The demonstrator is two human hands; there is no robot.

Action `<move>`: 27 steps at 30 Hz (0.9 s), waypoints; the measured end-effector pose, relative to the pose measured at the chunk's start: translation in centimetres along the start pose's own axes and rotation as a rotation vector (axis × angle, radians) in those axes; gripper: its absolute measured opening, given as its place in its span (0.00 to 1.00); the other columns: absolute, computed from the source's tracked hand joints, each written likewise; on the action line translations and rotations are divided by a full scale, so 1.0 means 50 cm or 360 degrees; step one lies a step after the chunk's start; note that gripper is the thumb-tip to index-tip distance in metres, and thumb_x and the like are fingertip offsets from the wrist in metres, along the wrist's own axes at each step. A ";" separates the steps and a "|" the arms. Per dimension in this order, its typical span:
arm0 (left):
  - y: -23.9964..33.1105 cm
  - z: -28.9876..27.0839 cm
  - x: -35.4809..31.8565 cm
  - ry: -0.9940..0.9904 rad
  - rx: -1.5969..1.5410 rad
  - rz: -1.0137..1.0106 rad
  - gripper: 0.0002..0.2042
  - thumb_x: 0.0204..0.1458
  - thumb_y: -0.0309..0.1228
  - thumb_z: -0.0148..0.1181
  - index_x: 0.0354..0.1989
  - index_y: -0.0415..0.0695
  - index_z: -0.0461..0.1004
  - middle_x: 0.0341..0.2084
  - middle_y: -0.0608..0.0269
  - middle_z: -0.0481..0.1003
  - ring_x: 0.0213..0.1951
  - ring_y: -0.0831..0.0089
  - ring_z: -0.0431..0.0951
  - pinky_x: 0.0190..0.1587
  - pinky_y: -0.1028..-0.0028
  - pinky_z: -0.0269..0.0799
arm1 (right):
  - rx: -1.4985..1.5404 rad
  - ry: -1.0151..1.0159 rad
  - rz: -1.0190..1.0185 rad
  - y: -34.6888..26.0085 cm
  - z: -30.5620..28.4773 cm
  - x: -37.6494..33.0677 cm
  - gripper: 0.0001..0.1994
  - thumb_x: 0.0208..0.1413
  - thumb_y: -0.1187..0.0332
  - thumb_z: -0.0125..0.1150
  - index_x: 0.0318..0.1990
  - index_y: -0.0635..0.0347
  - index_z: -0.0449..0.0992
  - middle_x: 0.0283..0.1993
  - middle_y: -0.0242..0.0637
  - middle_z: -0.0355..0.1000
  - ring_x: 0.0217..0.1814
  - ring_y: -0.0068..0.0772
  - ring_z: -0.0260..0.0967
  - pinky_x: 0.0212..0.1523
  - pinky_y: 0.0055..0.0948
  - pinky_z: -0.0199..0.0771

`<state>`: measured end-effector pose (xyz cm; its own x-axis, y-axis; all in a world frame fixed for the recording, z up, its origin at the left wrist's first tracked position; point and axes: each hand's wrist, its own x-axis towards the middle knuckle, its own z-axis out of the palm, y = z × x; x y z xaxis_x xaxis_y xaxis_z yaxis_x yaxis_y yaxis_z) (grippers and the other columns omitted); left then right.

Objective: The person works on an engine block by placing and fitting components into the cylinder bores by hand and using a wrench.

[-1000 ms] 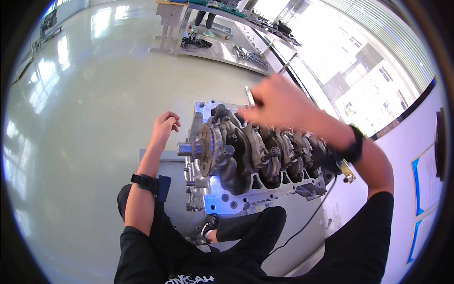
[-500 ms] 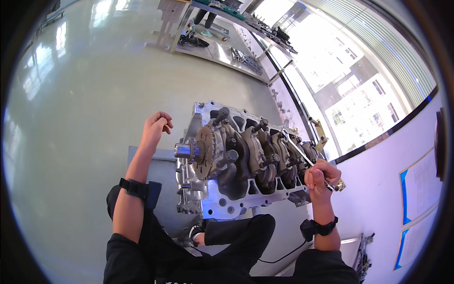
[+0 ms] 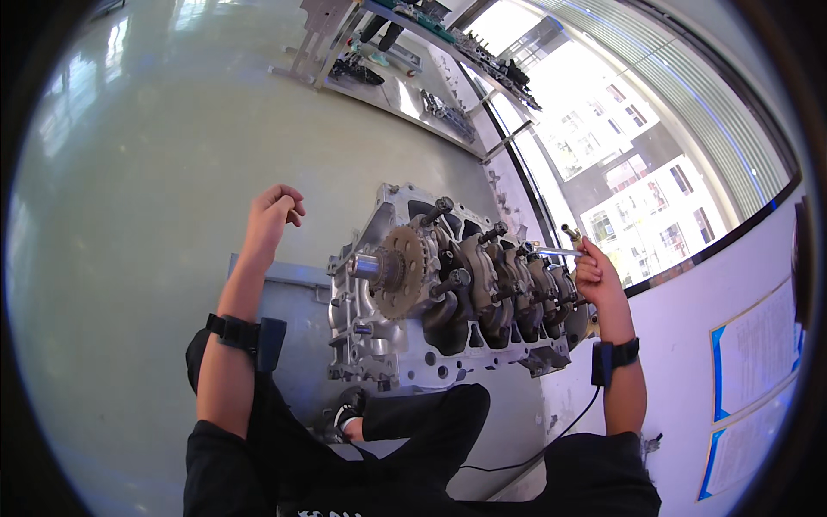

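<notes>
The engine block (image 3: 413,366) sits before me with its crankshaft (image 3: 365,265) and a toothed wheel (image 3: 399,274) facing left. Several dark bolts (image 3: 441,207) stand up from the bearing caps (image 3: 479,274). In my right hand (image 3: 599,274), at the block's far right, is a slim chrome wrench (image 3: 556,252). Its far end reaches in among the bolts there; whether it sits on one cannot be made out. My left hand (image 3: 276,217) hovers left of the block, touching nothing, its fingers loosely curled together with nothing visible in them.
A brass-coloured stand bracket (image 3: 569,232) rises behind my right hand. Beyond the block, a workbench (image 3: 405,108) carries engine parts, and a person's legs (image 3: 383,36) show behind it. Windows and a white wall with posted sheets (image 3: 758,353) lie to the right.
My right hand has moved up and away from me, swinging the wrench from a steep slant to nearly level. My left hand has risen slightly. The block appears shifted right in view.
</notes>
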<state>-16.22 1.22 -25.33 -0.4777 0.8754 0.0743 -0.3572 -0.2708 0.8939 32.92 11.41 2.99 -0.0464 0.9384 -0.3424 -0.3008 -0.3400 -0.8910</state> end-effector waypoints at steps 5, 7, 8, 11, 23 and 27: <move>0.003 0.010 0.004 -0.0016 -0.0076 0.0046 0.07 0.55 0.23 0.47 0.34 0.38 0.73 0.26 0.62 0.74 0.27 0.76 0.73 0.34 0.76 0.71 | -0.0598 -0.0033 0.0086 -0.052 0.143 0.122 0.10 0.64 0.64 0.62 0.35 0.59 0.71 0.15 0.19 0.52 0.11 0.11 0.44 0.10 0.16 0.43; 0.000 0.022 0.006 -0.0022 -0.0093 0.0063 0.07 0.55 0.23 0.47 0.34 0.38 0.73 0.25 0.63 0.74 0.26 0.76 0.73 0.34 0.76 0.71 | -0.1080 -0.0118 -0.0036 -0.049 0.213 0.156 0.10 0.61 0.64 0.65 0.33 0.57 0.71 0.15 0.18 0.51 0.11 0.11 0.42 0.11 0.17 0.41; -0.004 0.029 0.008 -0.0028 -0.0067 0.0035 0.07 0.55 0.23 0.47 0.35 0.38 0.73 0.26 0.62 0.74 0.26 0.76 0.73 0.34 0.76 0.70 | -0.1301 -0.0151 -0.0093 -0.039 0.256 0.161 0.10 0.59 0.65 0.66 0.31 0.56 0.71 0.15 0.18 0.50 0.11 0.11 0.42 0.11 0.18 0.40; -0.006 0.047 0.013 -0.0018 -0.0013 -0.0007 0.08 0.54 0.23 0.47 0.38 0.37 0.73 0.26 0.61 0.75 0.26 0.76 0.73 0.33 0.75 0.70 | -0.1835 -0.0459 -0.0228 -0.005 0.379 0.115 0.12 0.58 0.65 0.65 0.26 0.58 0.71 0.14 0.18 0.51 0.11 0.13 0.45 0.12 0.22 0.42; -0.055 0.048 0.033 0.0028 0.0000 -0.0035 0.12 0.53 0.23 0.47 0.44 0.33 0.71 0.25 0.57 0.76 0.25 0.74 0.74 0.30 0.75 0.70 | -0.1197 -0.0015 -0.1480 0.042 0.103 -0.248 0.19 0.70 0.63 0.52 0.24 0.60 0.68 0.13 0.26 0.55 0.11 0.20 0.55 0.13 0.25 0.53; -0.047 0.074 0.021 -0.0083 0.0066 -0.0062 0.12 0.53 0.23 0.46 0.43 0.34 0.72 0.25 0.57 0.76 0.24 0.74 0.73 0.30 0.75 0.70 | -0.0791 0.0070 -0.1579 0.067 -0.022 -0.273 0.16 0.71 0.62 0.50 0.30 0.63 0.68 0.14 0.25 0.50 0.11 0.20 0.53 0.14 0.23 0.55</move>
<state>-12.88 4.24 -25.71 -0.4212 0.9049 0.0611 -0.3409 -0.2204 0.9139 33.60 -2.62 4.37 0.0398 0.8084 0.5873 0.2302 0.5646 -0.7926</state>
